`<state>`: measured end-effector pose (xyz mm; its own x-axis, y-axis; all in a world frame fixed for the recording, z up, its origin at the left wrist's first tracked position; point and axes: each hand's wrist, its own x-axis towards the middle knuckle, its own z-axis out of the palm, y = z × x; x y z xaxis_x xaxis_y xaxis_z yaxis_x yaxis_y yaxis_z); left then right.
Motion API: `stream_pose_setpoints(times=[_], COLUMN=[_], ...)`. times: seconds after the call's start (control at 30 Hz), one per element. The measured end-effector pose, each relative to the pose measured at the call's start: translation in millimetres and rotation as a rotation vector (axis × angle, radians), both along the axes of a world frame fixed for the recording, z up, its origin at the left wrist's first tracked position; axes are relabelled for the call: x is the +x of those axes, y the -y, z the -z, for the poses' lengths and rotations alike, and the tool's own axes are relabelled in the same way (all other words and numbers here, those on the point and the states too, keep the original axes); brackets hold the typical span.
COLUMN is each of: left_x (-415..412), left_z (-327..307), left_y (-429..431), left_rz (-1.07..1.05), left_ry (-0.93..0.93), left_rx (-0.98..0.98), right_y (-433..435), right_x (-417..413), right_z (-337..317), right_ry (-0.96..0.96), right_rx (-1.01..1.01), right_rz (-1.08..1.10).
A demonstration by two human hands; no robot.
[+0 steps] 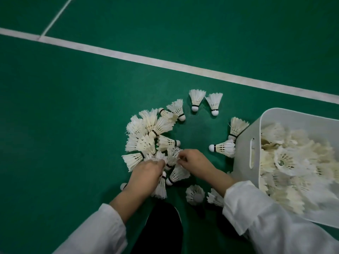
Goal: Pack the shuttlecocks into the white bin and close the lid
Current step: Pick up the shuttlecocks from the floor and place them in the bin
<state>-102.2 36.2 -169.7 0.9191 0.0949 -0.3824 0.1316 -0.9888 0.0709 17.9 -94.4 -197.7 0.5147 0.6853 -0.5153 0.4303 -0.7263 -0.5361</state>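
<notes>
Shuttlecocks (148, 132) heaped loosely on the green court floor (73, 107), a little left of centre, white feathers and corks pointing every way. Left hand (145, 175) at the near edge of the heap, back up, fingers curled down into the feathers and gripping some of them; how many under the palm, impossible to tell. Right hand (196, 162) just right of it, fingertips pinching the feathered skirt of a shuttlecock at the heap's near right edge. Fingertips of the two hands close together. White sleeves (256, 213) on both forearms.

White bin (245, 158) at the right, partly cut off by the frame edge, top open, slotted handle in its left wall, piled inside with more shuttlecocks (293, 162). Two strays against or just beside that left wall: one leaning with cork down (236, 128), one on its side (222, 148) with cork to the left. Far pair (196, 98) set apart beyond the heap, corks toward the near side. Near pair (194, 194) beside the right forearm. Single one (178, 174) on its side just nearer than the hands.

White court line (165, 63) slanting across the far floor from left to right, with a thinner line branching off at far left. Dark shape (161, 228) at the near edge between the arms, too dim to identify
</notes>
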Motion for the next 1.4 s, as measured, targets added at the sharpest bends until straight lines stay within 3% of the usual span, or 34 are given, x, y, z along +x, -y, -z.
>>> stream_pose_setpoints(times=[0.2,0.33,0.53,0.77,1.0,1.2,1.4], left_x=[-5,-10,-15,9,29,29,26], left_z=[-17,-29,-27,-5,7,16,-36], left_y=[-3,-11,-28,-30,-34,-31,-14], left_rz=[-0.182,-0.232,-0.421,-0.537,-0.575,-0.526,-0.383], left_ry=[0.079,0.078,0.090,0.042,-0.068,-0.084,-0.032], left_rx=[-0.250,-0.309,-0.101,-0.134,-0.148,-0.067,-0.106], right_y=[16,21,21,22,25,23,27], right_x=[8,15,24,26,23,19,23], right_z=[-25,-41,-56,-53,-41,-41,-42], right_ry=[-0.013,-0.042,-0.004,-0.030,-0.134,-0.132,-0.107], right_rx=[0.134,0.248,0.346,0.310,0.262,0.302,0.333], right_rz=[0.084,0.194,0.261,0.341,0.487,0.488,0.578])
